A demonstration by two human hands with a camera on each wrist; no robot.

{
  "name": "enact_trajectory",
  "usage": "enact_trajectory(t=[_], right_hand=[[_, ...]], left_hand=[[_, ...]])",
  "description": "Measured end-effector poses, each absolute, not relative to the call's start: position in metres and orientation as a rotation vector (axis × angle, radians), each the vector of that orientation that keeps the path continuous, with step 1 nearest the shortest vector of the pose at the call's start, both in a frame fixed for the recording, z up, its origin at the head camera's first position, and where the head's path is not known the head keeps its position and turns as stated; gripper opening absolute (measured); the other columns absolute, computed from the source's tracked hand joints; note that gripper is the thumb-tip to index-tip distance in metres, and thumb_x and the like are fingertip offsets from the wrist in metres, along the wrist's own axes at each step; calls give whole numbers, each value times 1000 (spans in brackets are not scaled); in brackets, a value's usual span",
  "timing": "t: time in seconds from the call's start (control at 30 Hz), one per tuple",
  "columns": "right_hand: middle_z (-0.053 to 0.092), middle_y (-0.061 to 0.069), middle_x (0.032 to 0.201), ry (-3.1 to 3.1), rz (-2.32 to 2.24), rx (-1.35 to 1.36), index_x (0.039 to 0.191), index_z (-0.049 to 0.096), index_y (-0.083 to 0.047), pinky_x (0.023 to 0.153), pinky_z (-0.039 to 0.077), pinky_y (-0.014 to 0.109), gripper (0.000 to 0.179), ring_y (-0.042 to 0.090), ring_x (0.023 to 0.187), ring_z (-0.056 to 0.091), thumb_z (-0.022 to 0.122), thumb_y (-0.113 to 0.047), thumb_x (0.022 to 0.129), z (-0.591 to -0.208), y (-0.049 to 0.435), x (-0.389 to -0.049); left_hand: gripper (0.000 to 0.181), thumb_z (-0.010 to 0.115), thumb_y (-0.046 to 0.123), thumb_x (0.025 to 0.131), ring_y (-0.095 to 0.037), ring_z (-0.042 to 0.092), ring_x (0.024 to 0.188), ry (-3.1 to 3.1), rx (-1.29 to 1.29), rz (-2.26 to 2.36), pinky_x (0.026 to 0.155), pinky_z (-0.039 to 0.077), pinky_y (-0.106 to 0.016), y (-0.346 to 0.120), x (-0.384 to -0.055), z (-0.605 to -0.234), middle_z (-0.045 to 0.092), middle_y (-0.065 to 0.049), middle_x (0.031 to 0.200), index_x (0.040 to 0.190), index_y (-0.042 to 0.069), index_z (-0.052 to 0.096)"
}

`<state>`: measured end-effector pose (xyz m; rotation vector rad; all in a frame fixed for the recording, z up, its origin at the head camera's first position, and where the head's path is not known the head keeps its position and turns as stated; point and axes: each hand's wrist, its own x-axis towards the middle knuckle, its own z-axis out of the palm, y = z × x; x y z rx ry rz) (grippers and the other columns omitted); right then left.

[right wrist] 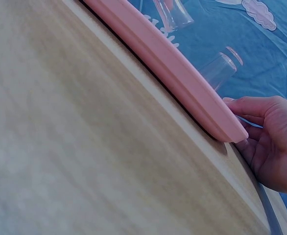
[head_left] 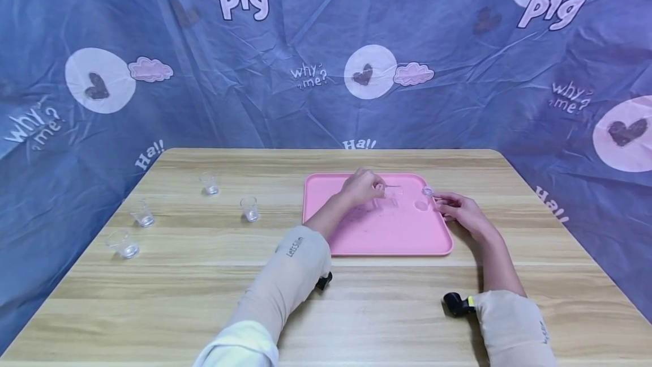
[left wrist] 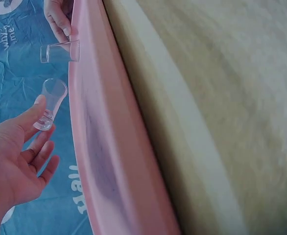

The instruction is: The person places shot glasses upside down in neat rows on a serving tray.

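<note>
My left hand point(head_left: 363, 186) is over the pink tray point(head_left: 387, 237), pinching a clear shot glass point(left wrist: 54, 95) near its base between thumb and fingers. That glass is tipped on its side with its mouth toward the tray's right end. A second shot glass point(right wrist: 221, 69) stands upside down on the tray near its right rim, base up. My right hand point(head_left: 460, 213) grips the tray's right edge beside this glass, thumb at the top of the rim and fingers lower down in the right wrist view.
On the left of the wooden table point(head_left: 178, 299) stand several more clear shot glasses, among them one close to the tray point(head_left: 249, 208) and one near the left edge point(head_left: 124, 245). A blue printed cloth point(head_left: 305, 27) hangs behind and at both sides.
</note>
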<state>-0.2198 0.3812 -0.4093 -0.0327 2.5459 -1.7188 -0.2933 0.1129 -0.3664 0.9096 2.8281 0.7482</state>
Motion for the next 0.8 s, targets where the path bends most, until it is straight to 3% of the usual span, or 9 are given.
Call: enact_trajectory(t=[0.3,0.63,0.8], right_hand=[[56,6,98,2555,-1710,-20,132,37,13,68,49,21,48,3,78,56,53,-13,94,-409,381,-220],[57,2,96,2558,-1727,-47,129,37,16,68,49,20,47,2,79,55,52,-9,93,-409,381,-220],[56,2,95,2556,-1722,-35,130,38,14,67,49,20,45,2,78,55,52,-8,93,-410,381,-220]], left_hand=[[32,75,25,76,-11,52,89,2819,734,1088,64,41,-20,122,-291,-372,60,6,84,105,15,64],[26,78,19,73,-13,56,84,2736,602,1523,68,42,-18,137,-292,-380,68,0,87,95,8,71],[16,78,14,73,-11,51,81,2667,580,1634,67,39,-17,147,-292,-385,64,2,86,88,9,74]])
